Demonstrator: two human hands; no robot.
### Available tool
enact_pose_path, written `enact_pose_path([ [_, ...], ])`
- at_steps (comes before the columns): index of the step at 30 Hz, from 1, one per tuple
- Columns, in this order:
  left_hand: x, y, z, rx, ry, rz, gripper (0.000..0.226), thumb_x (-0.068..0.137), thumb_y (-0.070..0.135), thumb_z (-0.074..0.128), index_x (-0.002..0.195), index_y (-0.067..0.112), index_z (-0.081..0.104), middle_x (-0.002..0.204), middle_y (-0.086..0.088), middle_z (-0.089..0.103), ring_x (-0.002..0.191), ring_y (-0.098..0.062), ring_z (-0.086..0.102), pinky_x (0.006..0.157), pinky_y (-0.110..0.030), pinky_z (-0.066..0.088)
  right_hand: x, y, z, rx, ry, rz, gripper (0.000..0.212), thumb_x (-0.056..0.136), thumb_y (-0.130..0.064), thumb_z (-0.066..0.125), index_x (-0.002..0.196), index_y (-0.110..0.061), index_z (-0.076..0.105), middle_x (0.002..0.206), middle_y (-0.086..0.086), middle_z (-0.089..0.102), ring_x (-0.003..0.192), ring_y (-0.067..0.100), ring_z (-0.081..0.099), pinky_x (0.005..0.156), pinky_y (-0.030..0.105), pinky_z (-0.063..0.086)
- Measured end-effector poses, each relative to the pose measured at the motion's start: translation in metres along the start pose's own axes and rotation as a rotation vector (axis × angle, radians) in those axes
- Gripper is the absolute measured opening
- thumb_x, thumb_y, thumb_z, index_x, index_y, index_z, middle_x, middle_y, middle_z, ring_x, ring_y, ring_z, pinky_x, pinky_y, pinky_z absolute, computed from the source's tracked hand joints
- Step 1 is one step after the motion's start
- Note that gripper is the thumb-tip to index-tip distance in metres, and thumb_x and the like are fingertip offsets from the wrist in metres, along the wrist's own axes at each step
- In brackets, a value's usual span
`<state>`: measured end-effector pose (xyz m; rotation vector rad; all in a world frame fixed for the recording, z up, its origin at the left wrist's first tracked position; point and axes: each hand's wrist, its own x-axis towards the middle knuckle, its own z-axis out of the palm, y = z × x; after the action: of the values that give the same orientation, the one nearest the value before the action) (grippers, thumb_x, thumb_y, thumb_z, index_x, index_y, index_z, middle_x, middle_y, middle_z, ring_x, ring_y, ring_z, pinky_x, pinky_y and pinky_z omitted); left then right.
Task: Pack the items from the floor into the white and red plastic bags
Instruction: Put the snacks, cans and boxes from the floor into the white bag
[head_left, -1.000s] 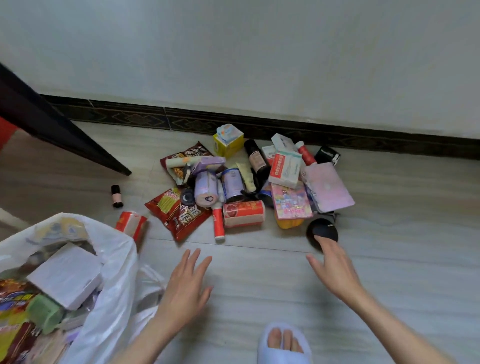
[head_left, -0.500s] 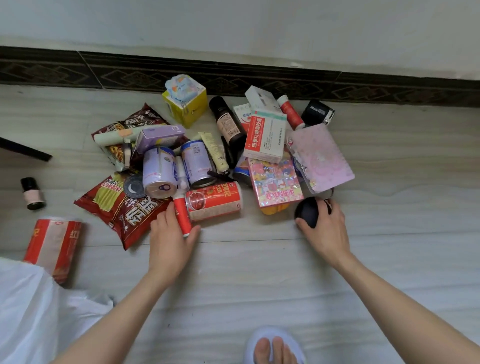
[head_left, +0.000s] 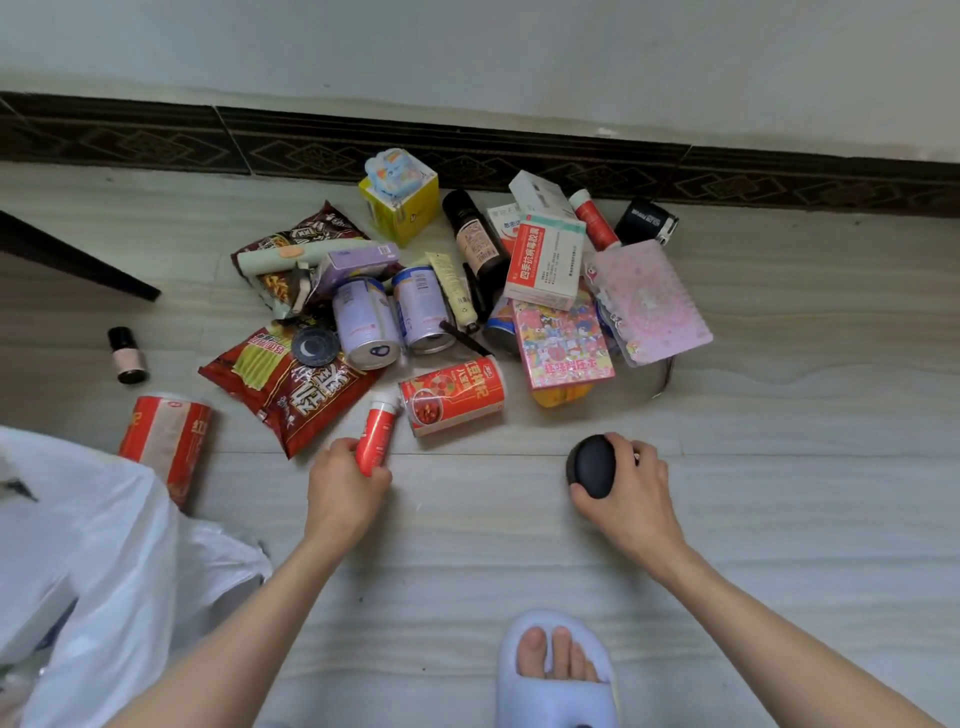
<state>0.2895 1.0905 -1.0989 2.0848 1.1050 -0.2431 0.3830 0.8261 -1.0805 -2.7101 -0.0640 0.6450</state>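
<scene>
My left hand (head_left: 345, 488) grips a red tube with a white cap (head_left: 378, 429) just in front of the pile. My right hand (head_left: 631, 493) holds a round black case (head_left: 592, 465), lifted a little toward me. The pile on the floor holds a red can (head_left: 452, 396), two purple cans (head_left: 363, 325), red snack bags (head_left: 291, 382), a dark bottle (head_left: 475, 239), a medicine box (head_left: 545, 260), a colourful box (head_left: 563, 345) and a pink case (head_left: 649, 306). The white plastic bag (head_left: 93, 551) lies open at the left. No red bag shows.
A red and white roll (head_left: 169, 441) lies beside the white bag. A small dark bottle (head_left: 126, 356) stands apart at the left. A dark furniture leg (head_left: 72, 257) crosses the left edge. The wall's dark skirting (head_left: 467, 150) runs behind the pile. My slippered foot (head_left: 556, 670) is at the bottom.
My left hand closed round the red tube and drew it back from the pile. My right hand lifted the black case off the floor toward me.
</scene>
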Motion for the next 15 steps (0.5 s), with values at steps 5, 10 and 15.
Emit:
enact_pose_path([
  [5,-0.043,-0.025,-0.024,-0.052,0.035,-0.050,0.037,0.080,0.019,0.063,0.114,0.007,0.059,0.106,-0.016,0.066,0.098,-0.034,0.058,0.077,-0.032,0.041,-0.048,-0.017,0.012,0.036,-0.133,-0.176,0.065,0.072,-0.038,0.064,0.130,-0.028,0.037,0.128,0.002,0.038,0.119,0.023,0.035,0.098,0.030,0.035],
  [10,-0.110,-0.055,-0.084,-0.140,0.201,0.054,0.032,0.077,0.013,0.063,0.109,0.011,0.063,0.102,-0.009,0.066,0.096,-0.027,0.059,0.078,-0.028,0.039,-0.107,-0.053,0.020,0.056,-0.215,-0.401,0.063,0.071,-0.039,0.061,0.128,-0.032,0.037,0.125,-0.003,0.041,0.117,0.018,0.035,0.094,0.023,0.032],
  [15,-0.165,-0.084,-0.164,-0.289,0.342,0.189,0.023,0.079,0.013,0.067,0.098,0.023,0.059,0.088,0.011,0.064,0.077,-0.003,0.062,0.067,-0.017,0.041,-0.150,-0.127,0.011,-0.112,-0.318,-0.700,0.068,0.070,-0.045,0.059,0.132,-0.030,0.033,0.130,-0.002,0.038,0.119,0.019,0.033,0.101,0.025,0.032],
])
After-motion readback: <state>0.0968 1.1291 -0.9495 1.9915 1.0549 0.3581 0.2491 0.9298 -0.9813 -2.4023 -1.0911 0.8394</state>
